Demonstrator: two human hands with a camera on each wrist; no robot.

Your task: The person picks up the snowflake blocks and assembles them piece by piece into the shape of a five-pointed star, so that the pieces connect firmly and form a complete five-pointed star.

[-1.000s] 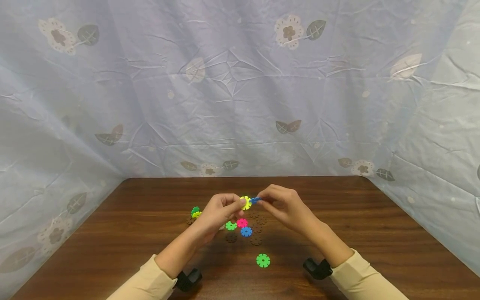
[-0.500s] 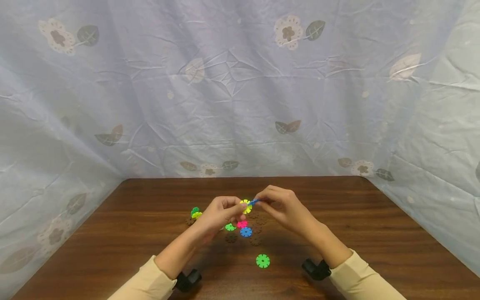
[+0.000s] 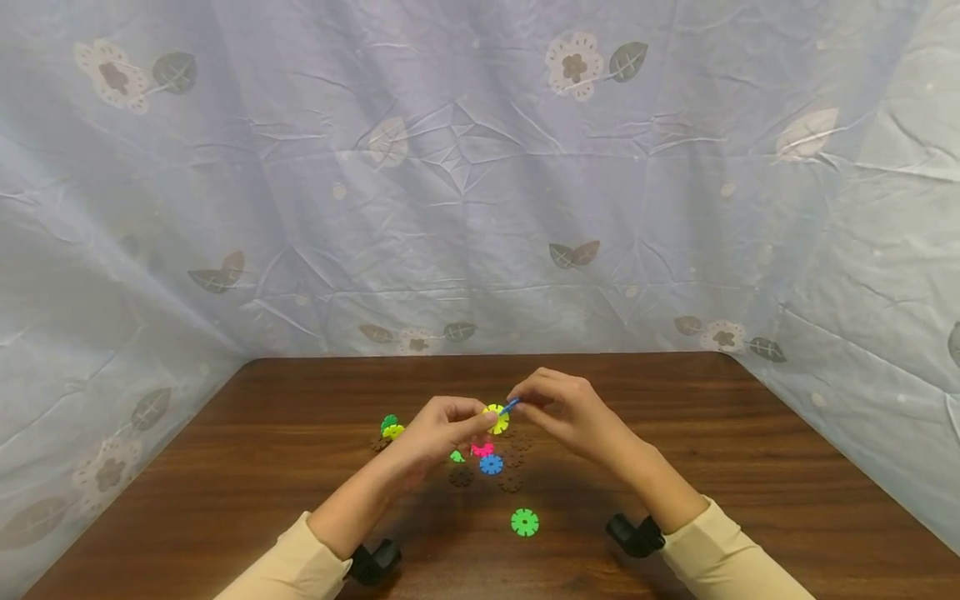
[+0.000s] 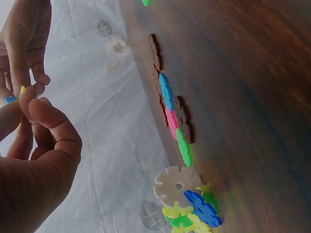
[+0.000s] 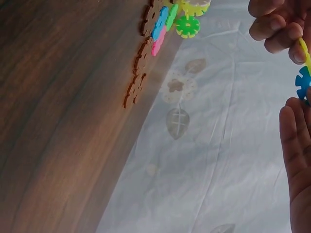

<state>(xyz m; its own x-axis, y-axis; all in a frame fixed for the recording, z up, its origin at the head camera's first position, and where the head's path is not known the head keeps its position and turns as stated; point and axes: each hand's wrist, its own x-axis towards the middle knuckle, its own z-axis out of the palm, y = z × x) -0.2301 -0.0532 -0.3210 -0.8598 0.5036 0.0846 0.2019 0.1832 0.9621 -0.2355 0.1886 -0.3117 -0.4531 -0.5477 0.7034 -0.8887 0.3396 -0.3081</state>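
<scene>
At the left, a cluster of notched plastic discs, with dark green and yellow rounds point(image 3: 393, 431) showing, sits on the brown wood-grain tabletop point(image 3: 300, 433) close beside the left hand point(image 3: 442, 429); a careless drop of that wrist could knock it apart.

The left hand pinches a bright yellow, flat, notched plastic disc point(image 3: 497, 419) by its edge, above the table. Below lie a flat pink notched disc point(image 3: 483, 450) and a light-blue one point(image 3: 491, 465); a slipped piece would probably land among them.

Right of the yellow disc, a darker blue notched plastic disc point(image 3: 510, 406), turned nearly edge-on, meets its rim. Whether the slots are engaged, I cannot tell. If they are misaligned, pushing could skid one disc off the other or bend a tooth.

The right hand point(image 3: 573, 412) pinches the blue disc between thumb and fingers; that small hold could let it twist under force.
</scene>
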